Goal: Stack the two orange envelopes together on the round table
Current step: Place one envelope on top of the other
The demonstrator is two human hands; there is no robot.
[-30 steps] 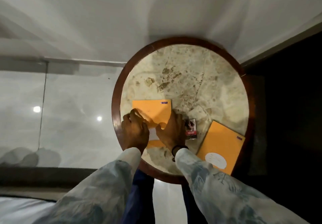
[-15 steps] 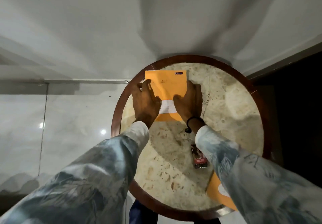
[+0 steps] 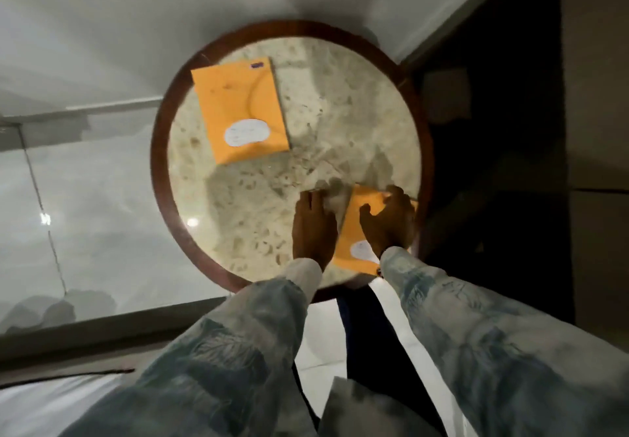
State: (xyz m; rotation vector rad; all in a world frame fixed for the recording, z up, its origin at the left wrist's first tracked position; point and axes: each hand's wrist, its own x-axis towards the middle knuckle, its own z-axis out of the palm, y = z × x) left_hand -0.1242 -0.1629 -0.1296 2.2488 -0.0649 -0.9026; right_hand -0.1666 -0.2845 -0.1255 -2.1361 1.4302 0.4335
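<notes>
**2 envelopes lying apart, hands settling on the nearer one**

I am looking down on the round table [image 3: 160, 178], its dark wooden rim circling a mottled stone top, and both of my hands are working at its near right edge. Nothing else is showing clearly on the top.

The far envelope [image 3: 238, 110] is lying flat well ahead and to the left of my hands, label side up, with its white sticker toward me. Nothing is touching it.

The near envelope [image 3: 357, 229] is sitting directly under my right hand [image 3: 388, 222], close to the rim and angled slightly. That hand is resting on top with its fingers spread and curling over the far edge; I cannot tell whether it is pinching the paper or only pressing it flat, as the picture is smeared there. My left hand [image 3: 313, 225] is lying flat on the stone just beside the envelope's left edge, fingers extended, gripping nothing that I can make out.

As I am judging it, the stacking is not yet done: the 2 envelopes are lying well apart, 1 parked ahead, 1 under my right hand. What is remaining is getting a hold on the near one, carrying it forward and left, and laying it squarely on the other.
</notes>
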